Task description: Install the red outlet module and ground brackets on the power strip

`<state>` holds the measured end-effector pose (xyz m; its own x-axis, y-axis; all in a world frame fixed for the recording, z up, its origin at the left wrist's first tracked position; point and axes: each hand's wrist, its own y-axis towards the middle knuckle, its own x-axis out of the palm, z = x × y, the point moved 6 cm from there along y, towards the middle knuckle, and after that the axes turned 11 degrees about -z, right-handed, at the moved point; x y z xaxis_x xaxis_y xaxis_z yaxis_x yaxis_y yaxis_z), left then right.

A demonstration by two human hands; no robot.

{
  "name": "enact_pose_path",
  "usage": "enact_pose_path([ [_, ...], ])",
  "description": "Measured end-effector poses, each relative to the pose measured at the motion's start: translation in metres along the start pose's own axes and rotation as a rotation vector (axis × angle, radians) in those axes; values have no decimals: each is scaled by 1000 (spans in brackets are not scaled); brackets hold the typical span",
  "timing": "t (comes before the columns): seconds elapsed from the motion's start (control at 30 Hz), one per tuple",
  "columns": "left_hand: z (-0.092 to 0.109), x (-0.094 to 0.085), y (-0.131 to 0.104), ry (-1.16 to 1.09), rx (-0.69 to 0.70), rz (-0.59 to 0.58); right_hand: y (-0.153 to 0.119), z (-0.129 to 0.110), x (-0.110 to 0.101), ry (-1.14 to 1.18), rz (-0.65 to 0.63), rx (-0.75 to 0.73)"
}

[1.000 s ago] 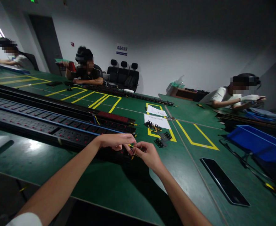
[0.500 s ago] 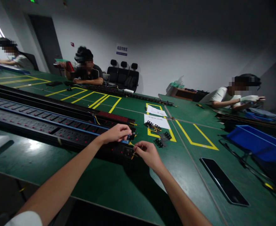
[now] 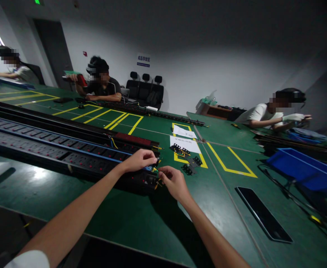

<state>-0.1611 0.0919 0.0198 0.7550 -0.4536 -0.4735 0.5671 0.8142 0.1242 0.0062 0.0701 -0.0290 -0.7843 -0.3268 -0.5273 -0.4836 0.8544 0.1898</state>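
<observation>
Long black socket strips (image 3: 82, 163) with small red parts lie side by side on the left of the green table, a blue strip (image 3: 96, 146) running along them. My left hand (image 3: 141, 160) rests over the right end of the blue strip, thumb and fingers closed; what they pinch is hidden. Just right of it, my right hand (image 3: 172, 179) has its fingertips pinched together beside the yellow-green wire (image 3: 155, 169) at the strip's end. Whether it grips the wire is too small to tell.
Papers (image 3: 184, 144) and black brackets (image 3: 188, 169) lie right of the strips. A phone (image 3: 263, 214), dark cables (image 3: 282, 186) and a blue bin (image 3: 303, 169) are farther right. Three people sit around the table (image 3: 219, 201), one at right wearing gloves.
My left thumb has shifted right and lies straighter over the strip's end. My right hand has hardly moved. The view has turned slightly.
</observation>
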Motion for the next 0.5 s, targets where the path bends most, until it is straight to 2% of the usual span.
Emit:
enact_pose_path([
  [0.1,-2,1,1,5,-6,-5,-2,-6,-1,-38,25,-47],
  [0.23,-2,1,1,12,-10,-10,-3,-12,2,-69,-15,-90],
  [0.5,0,2,0,37,-10,-19,-5,-21,7,-325,-75,-198],
])
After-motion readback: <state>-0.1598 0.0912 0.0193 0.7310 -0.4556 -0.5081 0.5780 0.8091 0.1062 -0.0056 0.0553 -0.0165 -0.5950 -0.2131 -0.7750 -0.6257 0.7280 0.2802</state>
